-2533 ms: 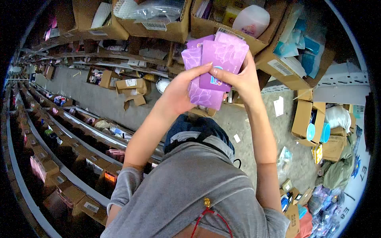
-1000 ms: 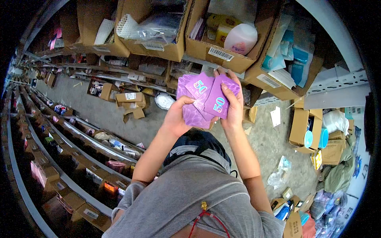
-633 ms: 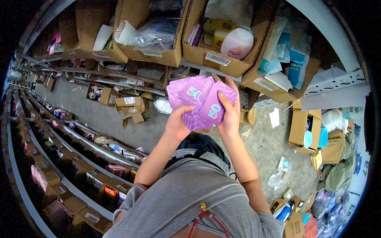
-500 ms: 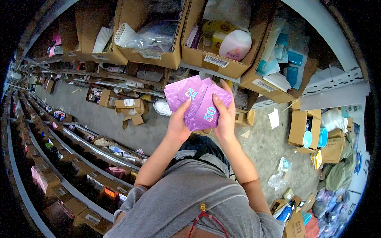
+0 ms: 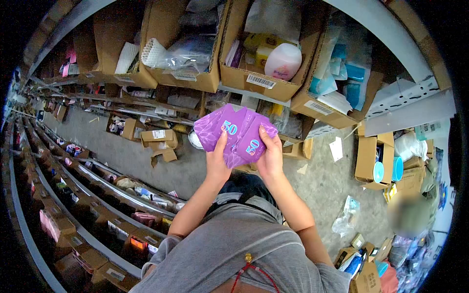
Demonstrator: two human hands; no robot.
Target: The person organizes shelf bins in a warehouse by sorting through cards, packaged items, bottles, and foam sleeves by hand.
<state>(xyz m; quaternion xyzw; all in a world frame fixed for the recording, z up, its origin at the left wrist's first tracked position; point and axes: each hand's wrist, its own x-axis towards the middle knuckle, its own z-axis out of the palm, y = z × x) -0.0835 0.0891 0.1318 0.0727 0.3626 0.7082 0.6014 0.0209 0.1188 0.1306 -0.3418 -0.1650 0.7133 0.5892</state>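
Note:
Several purple cards (image 5: 246,129) printed with a leaf pattern and "50" are fanned out in front of my body. My left hand (image 5: 218,157) grips their left part, its thumb lying over the front beside one "50". The right part is pinched by my right hand (image 5: 269,155), with the thumb on the face near the other "50". Most of the fingers are hidden behind the cards. Just beyond the cards, a cardboard bin (image 5: 260,87) on the shelf holds a white oval bottle (image 5: 283,62) and yellow packs.
Barcoded bins line the shelf ahead, among them one with clear plastic bags (image 5: 188,56) and one with blue packets (image 5: 354,80). Lower shelves (image 5: 97,200) run along my left. On the floor at right lie cartons (image 5: 366,158) and a clear plastic bag (image 5: 346,217).
Both hands have shifted slightly left and down with the cards. The cards are turned and spread differently, with both "50" prints now reading nearly upright.

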